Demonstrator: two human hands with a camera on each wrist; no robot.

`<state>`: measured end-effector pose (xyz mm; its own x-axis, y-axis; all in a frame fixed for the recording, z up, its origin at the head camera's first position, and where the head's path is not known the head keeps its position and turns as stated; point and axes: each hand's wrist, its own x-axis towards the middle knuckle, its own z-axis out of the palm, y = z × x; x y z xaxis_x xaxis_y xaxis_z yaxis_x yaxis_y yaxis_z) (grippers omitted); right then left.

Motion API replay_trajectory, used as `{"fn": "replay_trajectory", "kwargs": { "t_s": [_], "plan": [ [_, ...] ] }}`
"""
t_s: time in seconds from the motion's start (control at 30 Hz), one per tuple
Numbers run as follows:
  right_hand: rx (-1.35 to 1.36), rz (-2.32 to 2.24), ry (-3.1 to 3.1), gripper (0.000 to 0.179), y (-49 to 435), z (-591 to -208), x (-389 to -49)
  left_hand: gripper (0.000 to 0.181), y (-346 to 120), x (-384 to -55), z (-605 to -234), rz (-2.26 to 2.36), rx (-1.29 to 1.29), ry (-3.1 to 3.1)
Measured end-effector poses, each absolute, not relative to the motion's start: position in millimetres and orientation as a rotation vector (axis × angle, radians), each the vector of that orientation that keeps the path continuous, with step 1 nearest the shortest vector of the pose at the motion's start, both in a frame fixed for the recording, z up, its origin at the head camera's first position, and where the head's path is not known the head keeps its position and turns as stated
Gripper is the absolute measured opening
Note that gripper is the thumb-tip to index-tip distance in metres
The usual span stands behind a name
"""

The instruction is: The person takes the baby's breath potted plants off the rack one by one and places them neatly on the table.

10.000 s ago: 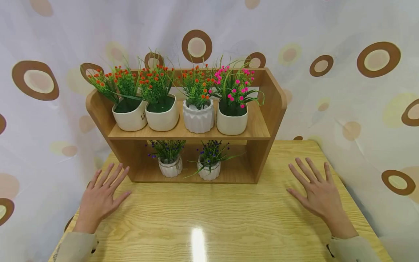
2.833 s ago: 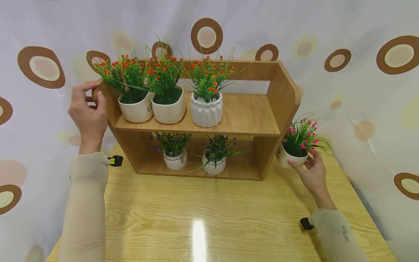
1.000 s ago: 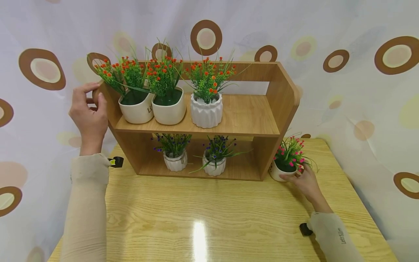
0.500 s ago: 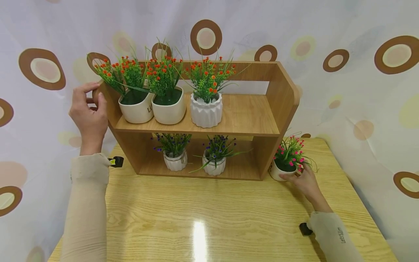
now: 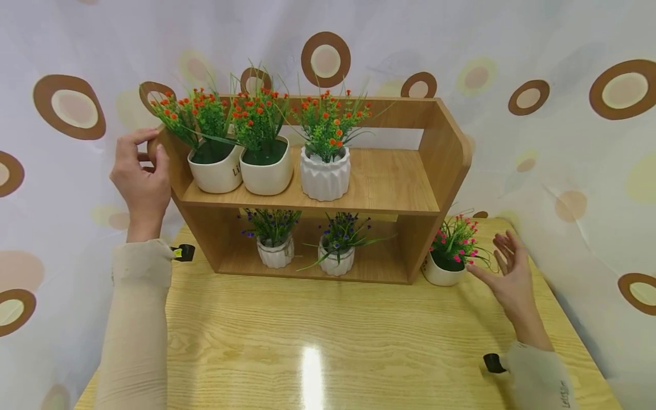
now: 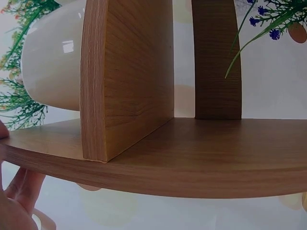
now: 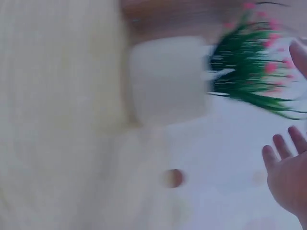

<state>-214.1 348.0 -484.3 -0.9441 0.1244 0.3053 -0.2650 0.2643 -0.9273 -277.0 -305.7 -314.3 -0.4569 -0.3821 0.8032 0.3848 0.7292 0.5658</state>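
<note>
My left hand (image 5: 140, 179) grips the upper edge of the wooden shelf's (image 5: 392, 179) left side panel; in the left wrist view its fingers (image 6: 29, 189) curl about that panel. On the table, just right of the shelf, stands a white pot of pink artificial flowers (image 5: 445, 274), upright. Off to that pot's right is my right hand (image 5: 512, 285), its fingers spread and relaxed, holding nothing. The right wrist view is blurred but shows the white pot (image 7: 168, 81) and the right hand (image 7: 290, 187) with a gap between them.
Two square white pots (image 5: 266, 175) and a ribbed white pot (image 5: 325, 179), all with orange-red flowers, stand on the upper tier. Below are two small white pots (image 5: 275, 254) with blue-purple flowers. A patterned curtain (image 5: 553, 34) hangs behind the wooden table (image 5: 287, 330).
The pink-flower pot has gone from the upper tier to the table at the shelf's right. Within the last half second my right hand let go and drew back rightward. The left hand stays put.
</note>
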Motion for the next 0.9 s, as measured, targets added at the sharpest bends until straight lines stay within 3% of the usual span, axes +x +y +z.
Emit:
{"fn": "replay_trajectory", "kwargs": {
  "t_s": [0.2,0.37,0.5,0.63,0.9],
  "plan": [
    [0.423,1.645,-1.931,0.104,327,-438,-200,0.03,-306,-276,-313,-0.887,-0.004,-1.814],
    [0.718,1.547,-1.737,0.08,276,-391,-188,0.029,-306,-276,-312,-0.893,-0.01,-1.813],
    [0.841,1.468,-1.714,0.075,233,-367,-184,0.029,-305,-276,-312,-0.905,0.006,-1.817],
    [0.906,1.462,-1.794,0.071,204,-360,-197,0.03,-304,-277,-313,-0.901,0.008,-1.822],
    [0.792,1.545,-2.164,0.081,145,-345,-238,0.03,-303,-276,-312,-0.916,0.014,-1.825]
  ]
}}
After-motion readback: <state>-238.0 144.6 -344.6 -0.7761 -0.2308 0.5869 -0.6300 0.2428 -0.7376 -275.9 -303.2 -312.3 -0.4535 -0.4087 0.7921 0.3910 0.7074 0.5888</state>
